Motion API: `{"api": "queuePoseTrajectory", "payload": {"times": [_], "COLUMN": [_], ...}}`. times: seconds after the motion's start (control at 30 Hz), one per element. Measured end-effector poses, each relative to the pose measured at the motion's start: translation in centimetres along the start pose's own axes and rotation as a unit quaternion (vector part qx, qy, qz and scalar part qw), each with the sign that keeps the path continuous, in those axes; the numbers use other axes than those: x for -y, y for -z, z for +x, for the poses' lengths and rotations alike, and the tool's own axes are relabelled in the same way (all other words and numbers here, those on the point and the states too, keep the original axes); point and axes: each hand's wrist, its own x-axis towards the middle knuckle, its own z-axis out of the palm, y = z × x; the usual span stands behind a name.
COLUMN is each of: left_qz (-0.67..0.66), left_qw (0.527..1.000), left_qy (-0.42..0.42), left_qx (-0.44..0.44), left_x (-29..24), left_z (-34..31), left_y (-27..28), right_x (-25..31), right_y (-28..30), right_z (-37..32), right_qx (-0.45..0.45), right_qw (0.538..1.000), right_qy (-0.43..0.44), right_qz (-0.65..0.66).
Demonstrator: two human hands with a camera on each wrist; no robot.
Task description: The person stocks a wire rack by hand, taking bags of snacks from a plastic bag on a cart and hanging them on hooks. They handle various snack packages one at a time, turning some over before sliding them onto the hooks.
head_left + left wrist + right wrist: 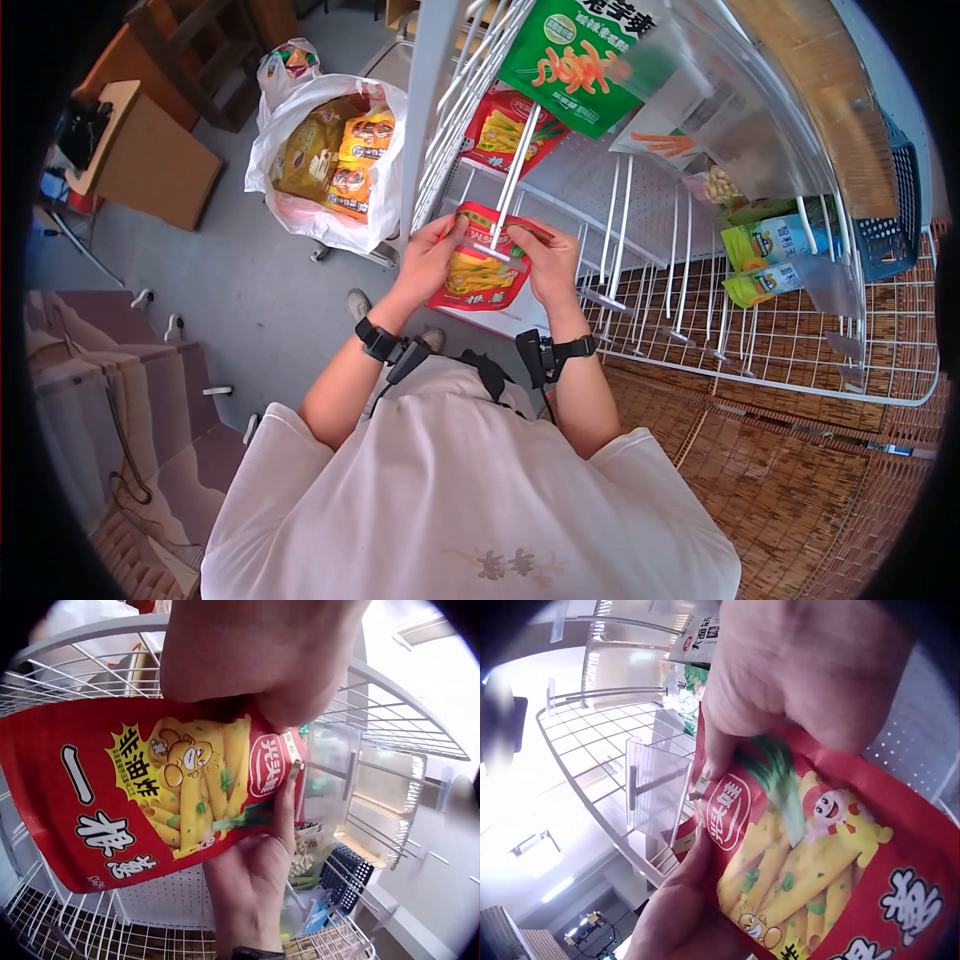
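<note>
A red snack bag (478, 280) with yellow sticks printed on it is held by its top edge between both hands, at the end of a white display hook (505, 190). The left hand (428, 262) pinches the bag's left top corner; the right hand (552, 262) grips the right top corner. In the left wrist view the bag (180, 780) lies across the picture, the left hand (262, 652) over its edge. The right wrist view shows the right hand (802, 667) on the bag (795, 847), fingers at the top edge. Another red bag (515, 130) hangs further back.
A green bag (575, 65) hangs above, with yellow-green packs (765, 255) at the right on the white wire rack (800, 385). An open white plastic bag (270, 125) with orange packs stands at the left. A blue basket (890, 230) is at the far right.
</note>
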Motion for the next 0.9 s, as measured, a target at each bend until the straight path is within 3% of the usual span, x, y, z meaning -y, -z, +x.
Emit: {"api": "queuePoseTrajectory", "payload": {"times": [0.13, 0.23, 0.33, 0.37, 0.43, 0.47, 0.5, 0.53, 0.57, 0.6, 0.63, 0.67, 0.73, 0.77, 0.83, 0.9], "left_qz": [0.047, 0.075, 0.147, 0.143, 0.331, 0.332, 0.398, 0.456, 0.45, 0.439, 0.426, 0.429, 0.372, 0.374, 0.316, 0.3], "left_qw": [0.998, 0.996, 0.987, 0.987, 0.936, 0.936, 0.903, 0.853, 0.839, 0.819, 0.835, 0.832, 0.898, 0.896, 0.927, 0.937], "left_qy": [-0.007, -0.024, -0.025, -0.029, -0.108, -0.109, -0.064, -0.015, 0.051, 0.118, 0.121, 0.127, 0.18, 0.182, 0.19, 0.172], "left_qx": [-0.039, -0.044, -0.063, -0.069, 0.048, 0.042, 0.149, 0.253, 0.302, 0.351, 0.326, 0.328, 0.151, 0.156, 0.062, 0.054], "left_x": [0.1, 2.0, -1.5, -1.7, -2.2, -2.8, -3.9, -5.2, -6.9, -8.6, -9.9, -10.3, -9.7, -9.5, -8.7, -7.6], "left_z": [0.7, 1.9, 0.9, 0.4, -1.2, -2.3, -3.8, -4.9, -5.3, -5.7, -6.1, -6.3, -6.2, -5.6, -3.6, -0.9], "left_y": [-0.5, 0.1, -1.4, -1.0, 0.5, 1.9, 3.9, 6.1, 8.2, 10.4, 12.5, 15.1, 20.6, 22.9, 26.9, 29.0], "right_x": [-0.1, -0.2, -1.4, -1.4, -1.5, -2.0, -6.9, -12.2, -6.0, -6.6, -7.0, -6.6, -7.1, -7.2, -7.2, -7.0], "right_y": [-0.1, -0.3, 0.5, 0.3, 0.2, 0.8, 6.2, 9.5, 5.1, 3.4, 1.8, 1.0, -0.1, -1.0, -2.4, -3.4], "right_z": [0.4, 1.3, 3.4, 4.1, 5.9, 7.3, 7.3, 13.1, 13.0, 13.1, 13.2, 18.5, 13.1, 10.0, 8.3, 6.6], "right_qx": [-0.051, -0.041, -0.031, -0.08, -0.16, -0.192, -0.186, -0.164, -0.261, -0.259, -0.26, -0.262, -0.271, -0.277, -0.289, -0.304], "right_qw": [0.998, 0.999, 0.995, 0.994, 0.982, 0.974, 0.975, 0.952, 0.92, 0.922, 0.922, 0.922, 0.919, 0.916, 0.909, 0.901], "right_qy": [-0.032, -0.032, -0.053, -0.016, 0.008, -0.004, -0.004, 0.133, -0.027, -0.033, -0.031, -0.029, -0.02, -0.015, -0.007, -0.001], "right_qz": [0.024, -0.004, -0.076, -0.077, -0.101, -0.124, -0.122, -0.22, -0.292, -0.286, -0.285, -0.284, -0.286, -0.289, -0.299, -0.31]}}
